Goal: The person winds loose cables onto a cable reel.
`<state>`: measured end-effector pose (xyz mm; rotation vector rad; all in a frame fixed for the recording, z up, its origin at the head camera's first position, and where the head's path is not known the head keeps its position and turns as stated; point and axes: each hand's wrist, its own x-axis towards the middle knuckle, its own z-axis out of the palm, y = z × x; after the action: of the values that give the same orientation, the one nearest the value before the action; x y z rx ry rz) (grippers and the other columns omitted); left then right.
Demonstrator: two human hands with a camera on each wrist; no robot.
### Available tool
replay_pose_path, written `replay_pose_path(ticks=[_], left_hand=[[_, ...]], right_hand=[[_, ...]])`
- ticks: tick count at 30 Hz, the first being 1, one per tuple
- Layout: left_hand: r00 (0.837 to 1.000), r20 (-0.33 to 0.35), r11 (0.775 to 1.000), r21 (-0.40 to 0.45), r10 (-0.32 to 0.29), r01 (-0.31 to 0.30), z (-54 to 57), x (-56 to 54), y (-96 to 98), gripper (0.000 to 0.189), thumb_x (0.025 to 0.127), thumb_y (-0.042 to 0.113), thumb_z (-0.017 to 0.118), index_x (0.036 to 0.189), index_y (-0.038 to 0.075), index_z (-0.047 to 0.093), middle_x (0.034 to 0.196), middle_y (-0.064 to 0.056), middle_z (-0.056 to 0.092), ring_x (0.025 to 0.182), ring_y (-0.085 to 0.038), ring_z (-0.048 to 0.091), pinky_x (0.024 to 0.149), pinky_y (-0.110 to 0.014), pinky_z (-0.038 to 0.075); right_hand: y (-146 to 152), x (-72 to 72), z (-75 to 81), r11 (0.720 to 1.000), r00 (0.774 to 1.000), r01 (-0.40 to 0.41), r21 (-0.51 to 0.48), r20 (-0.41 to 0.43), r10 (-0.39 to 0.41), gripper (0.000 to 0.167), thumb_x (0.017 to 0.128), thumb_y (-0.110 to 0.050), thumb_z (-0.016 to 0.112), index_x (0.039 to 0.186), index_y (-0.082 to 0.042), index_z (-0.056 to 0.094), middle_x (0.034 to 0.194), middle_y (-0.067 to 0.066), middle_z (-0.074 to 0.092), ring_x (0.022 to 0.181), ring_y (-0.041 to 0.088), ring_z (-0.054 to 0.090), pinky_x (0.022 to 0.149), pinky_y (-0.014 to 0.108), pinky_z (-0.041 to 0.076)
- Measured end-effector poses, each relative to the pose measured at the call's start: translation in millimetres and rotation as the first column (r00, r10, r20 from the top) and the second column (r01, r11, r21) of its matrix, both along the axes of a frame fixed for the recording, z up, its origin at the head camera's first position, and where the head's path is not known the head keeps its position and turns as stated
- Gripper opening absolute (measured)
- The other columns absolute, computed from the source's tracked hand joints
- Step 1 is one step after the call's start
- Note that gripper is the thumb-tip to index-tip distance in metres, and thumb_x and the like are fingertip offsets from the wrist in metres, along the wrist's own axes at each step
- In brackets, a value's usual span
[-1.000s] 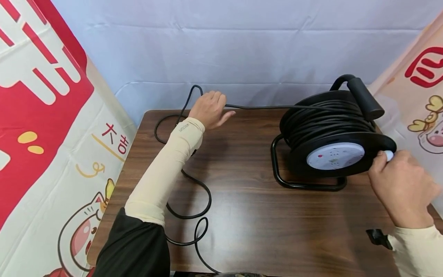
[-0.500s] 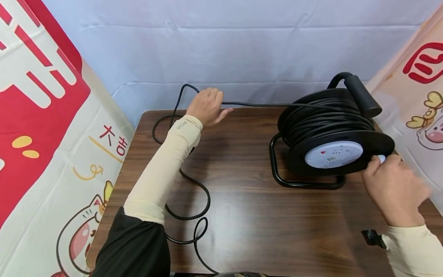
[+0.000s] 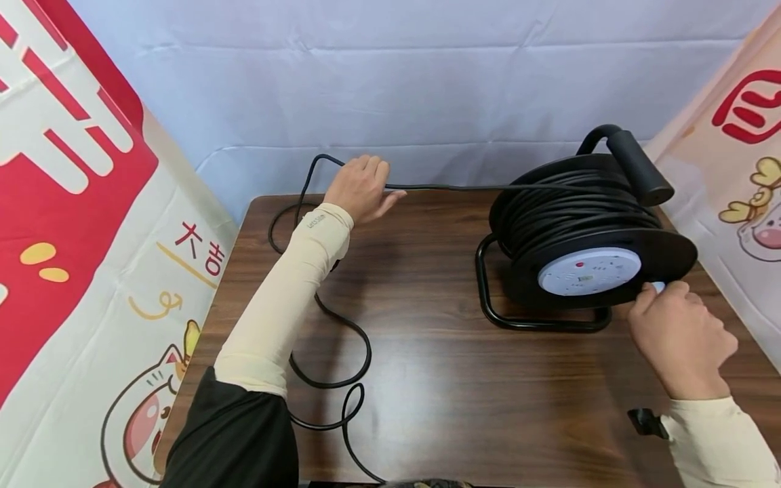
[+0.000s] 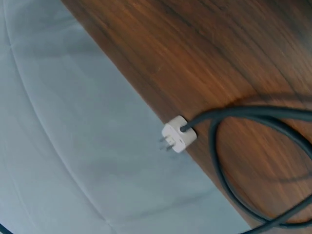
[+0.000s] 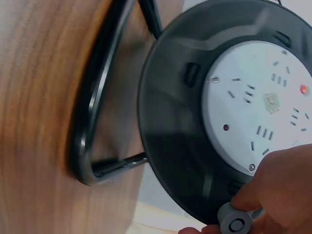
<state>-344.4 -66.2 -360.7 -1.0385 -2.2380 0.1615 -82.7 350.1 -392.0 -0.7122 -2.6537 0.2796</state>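
A black cable reel (image 3: 573, 217) stands on its tubular frame at the right of the table. Its round white socket panel (image 3: 588, 272) faces the near side. My right hand (image 3: 683, 339) grips the pale crank knob (image 5: 234, 220) at the reel's rim, thumb and fingers around it. Toward the far left edge of the table, my left hand (image 3: 361, 188) holds the black cable (image 3: 451, 187), which runs fairly straight from there to the reel. In the left wrist view, a white plug (image 4: 179, 134) on a cable end lies at the table edge; the left hand is out of that view.
Loose loops of cable (image 3: 366, 352) lie on the wooden table (image 3: 451, 407), left of the middle and down to the front edge. The reel's black carrying handle (image 3: 641, 166) rises at the back. Printed cloths hang left and right, with a pale cloth (image 3: 390, 88) behind.
My right hand has carried the crank knob down and left along the rim, and the socket panel has turned clockwise. The left hand has stayed almost where it was, still holding the cable.
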Motion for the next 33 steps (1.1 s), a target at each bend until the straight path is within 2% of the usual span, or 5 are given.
replay_pose_path(ticks=[5, 10, 13, 21, 33], left_hand=[[0.999, -0.013, 0.999, -0.017, 0.032, -0.033, 0.2, 0.3, -6.8, 0.053, 0.099, 0.053, 0.059, 0.089, 0.001, 0.052, 0.081, -0.011, 0.055, 0.072, -0.03, 0.056, 0.069, -0.041, 0.051], [0.999, -0.041, 1.0, 0.002, -0.011, 0.011, 2.7, -0.8, -1.6, 0.058, 0.101, 0.058, 0.051, 0.087, 0.002, 0.05, 0.076, -0.009, 0.049, 0.067, -0.028, 0.052, 0.063, -0.039, 0.048], [0.999, -0.044, 1.0, 0.023, -0.009, 0.01, 2.7, -0.7, -0.9, 0.058, 0.1, 0.058, 0.053, 0.086, 0.002, 0.05, 0.074, -0.009, 0.046, 0.065, -0.027, 0.049, 0.061, -0.038, 0.046], [0.999, -0.035, 0.999, 0.049, 0.011, -0.009, -0.1, -0.7, -6.9, 0.057, 0.099, 0.057, 0.057, 0.085, 0.002, 0.05, 0.073, -0.009, 0.046, 0.063, -0.026, 0.046, 0.059, -0.036, 0.043], [0.998, -0.042, 0.998, 0.056, 0.035, -0.033, -1.6, 0.1, -15.8, 0.055, 0.098, 0.055, 0.06, 0.086, 0.002, 0.05, 0.073, -0.008, 0.044, 0.063, -0.025, 0.046, 0.06, -0.035, 0.043]], right_hand=[[-1.5, 2.0, -12.7, 0.999, 0.999, -0.03, -0.016, 0.02, 0.03, 0.05, 0.103, -0.027, 0.036, 0.087, 0.02, 0.045, 0.084, 0.05, 0.05, 0.066, 0.072, 0.049, 0.041, 0.07, 0.028], [-5.5, 2.2, -22.8, 0.998, 0.994, -0.039, -0.047, 0.101, 0.044, 0.05, 0.105, -0.026, 0.034, 0.087, 0.02, 0.044, 0.08, 0.05, 0.05, 0.064, 0.07, 0.05, 0.04, 0.066, 0.029], [-9.7, 0.1, -27.4, 0.997, 0.992, -0.049, -0.057, 0.116, 0.056, 0.049, 0.105, -0.026, 0.034, 0.088, 0.019, 0.044, 0.081, 0.049, 0.05, 0.064, 0.069, 0.051, 0.04, 0.066, 0.03], [-19.3, -3.4, -33.3, 0.997, 0.997, -0.078, 0.017, 0.01, 0.077, 0.046, 0.104, -0.023, 0.037, 0.083, 0.017, 0.044, 0.077, 0.046, 0.05, 0.058, 0.067, 0.049, 0.036, 0.064, 0.027], [-38.2, -4.8, -53.7, 0.995, 0.996, -0.093, 0.035, -0.005, 0.093, 0.044, 0.105, -0.021, 0.037, 0.086, 0.019, 0.044, 0.074, 0.045, 0.049, 0.056, 0.066, 0.049, 0.038, 0.068, 0.029]])
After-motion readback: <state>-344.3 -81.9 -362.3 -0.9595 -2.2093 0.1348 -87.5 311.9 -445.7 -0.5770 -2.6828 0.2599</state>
